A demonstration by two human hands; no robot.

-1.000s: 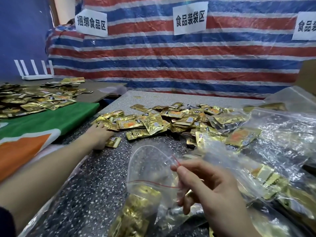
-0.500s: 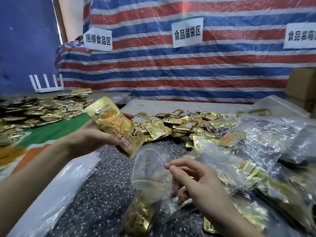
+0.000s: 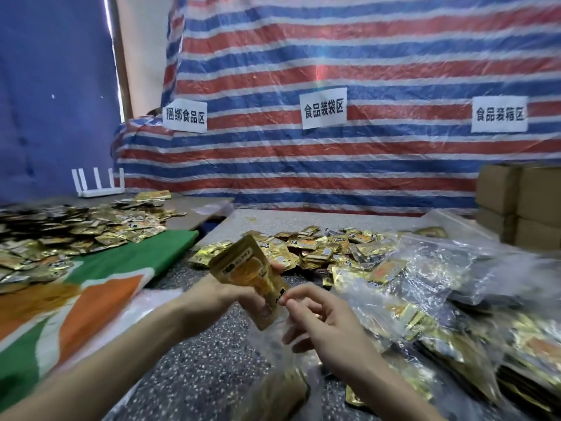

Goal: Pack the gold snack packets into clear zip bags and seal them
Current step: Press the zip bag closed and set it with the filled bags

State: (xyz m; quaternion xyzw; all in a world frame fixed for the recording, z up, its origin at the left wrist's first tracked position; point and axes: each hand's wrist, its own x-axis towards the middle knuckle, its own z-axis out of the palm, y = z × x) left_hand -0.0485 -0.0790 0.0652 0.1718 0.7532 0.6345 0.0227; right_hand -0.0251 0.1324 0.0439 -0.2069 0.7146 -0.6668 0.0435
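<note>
My left hand (image 3: pixel 230 299) grips a gold snack packet (image 3: pixel 252 275), tilted with its lower end pointing down toward the mouth of a clear zip bag (image 3: pixel 282 369). My right hand (image 3: pixel 315 323) pinches the bag's red-lined rim between thumb and fingers, just right of the packet. The bag hangs below my hands with gold packets in its bottom. A loose pile of gold packets (image 3: pixel 318 250) lies on the speckled table (image 3: pixel 194 360) beyond my hands.
Filled clear bags (image 3: pixel 455 299) are heaped at the right. A second heap of gold packets (image 3: pixel 69 229) covers the left table, beside a green and orange cloth (image 3: pixel 91 293). Cardboard boxes (image 3: pixel 522 205) stand at far right, a white router (image 3: pixel 98 183) at back left.
My left hand picked a packet from the pile, lifted it and brought it right and down to the bag's mouth. My right hand kept hold of the bag. The camera tilted up.
</note>
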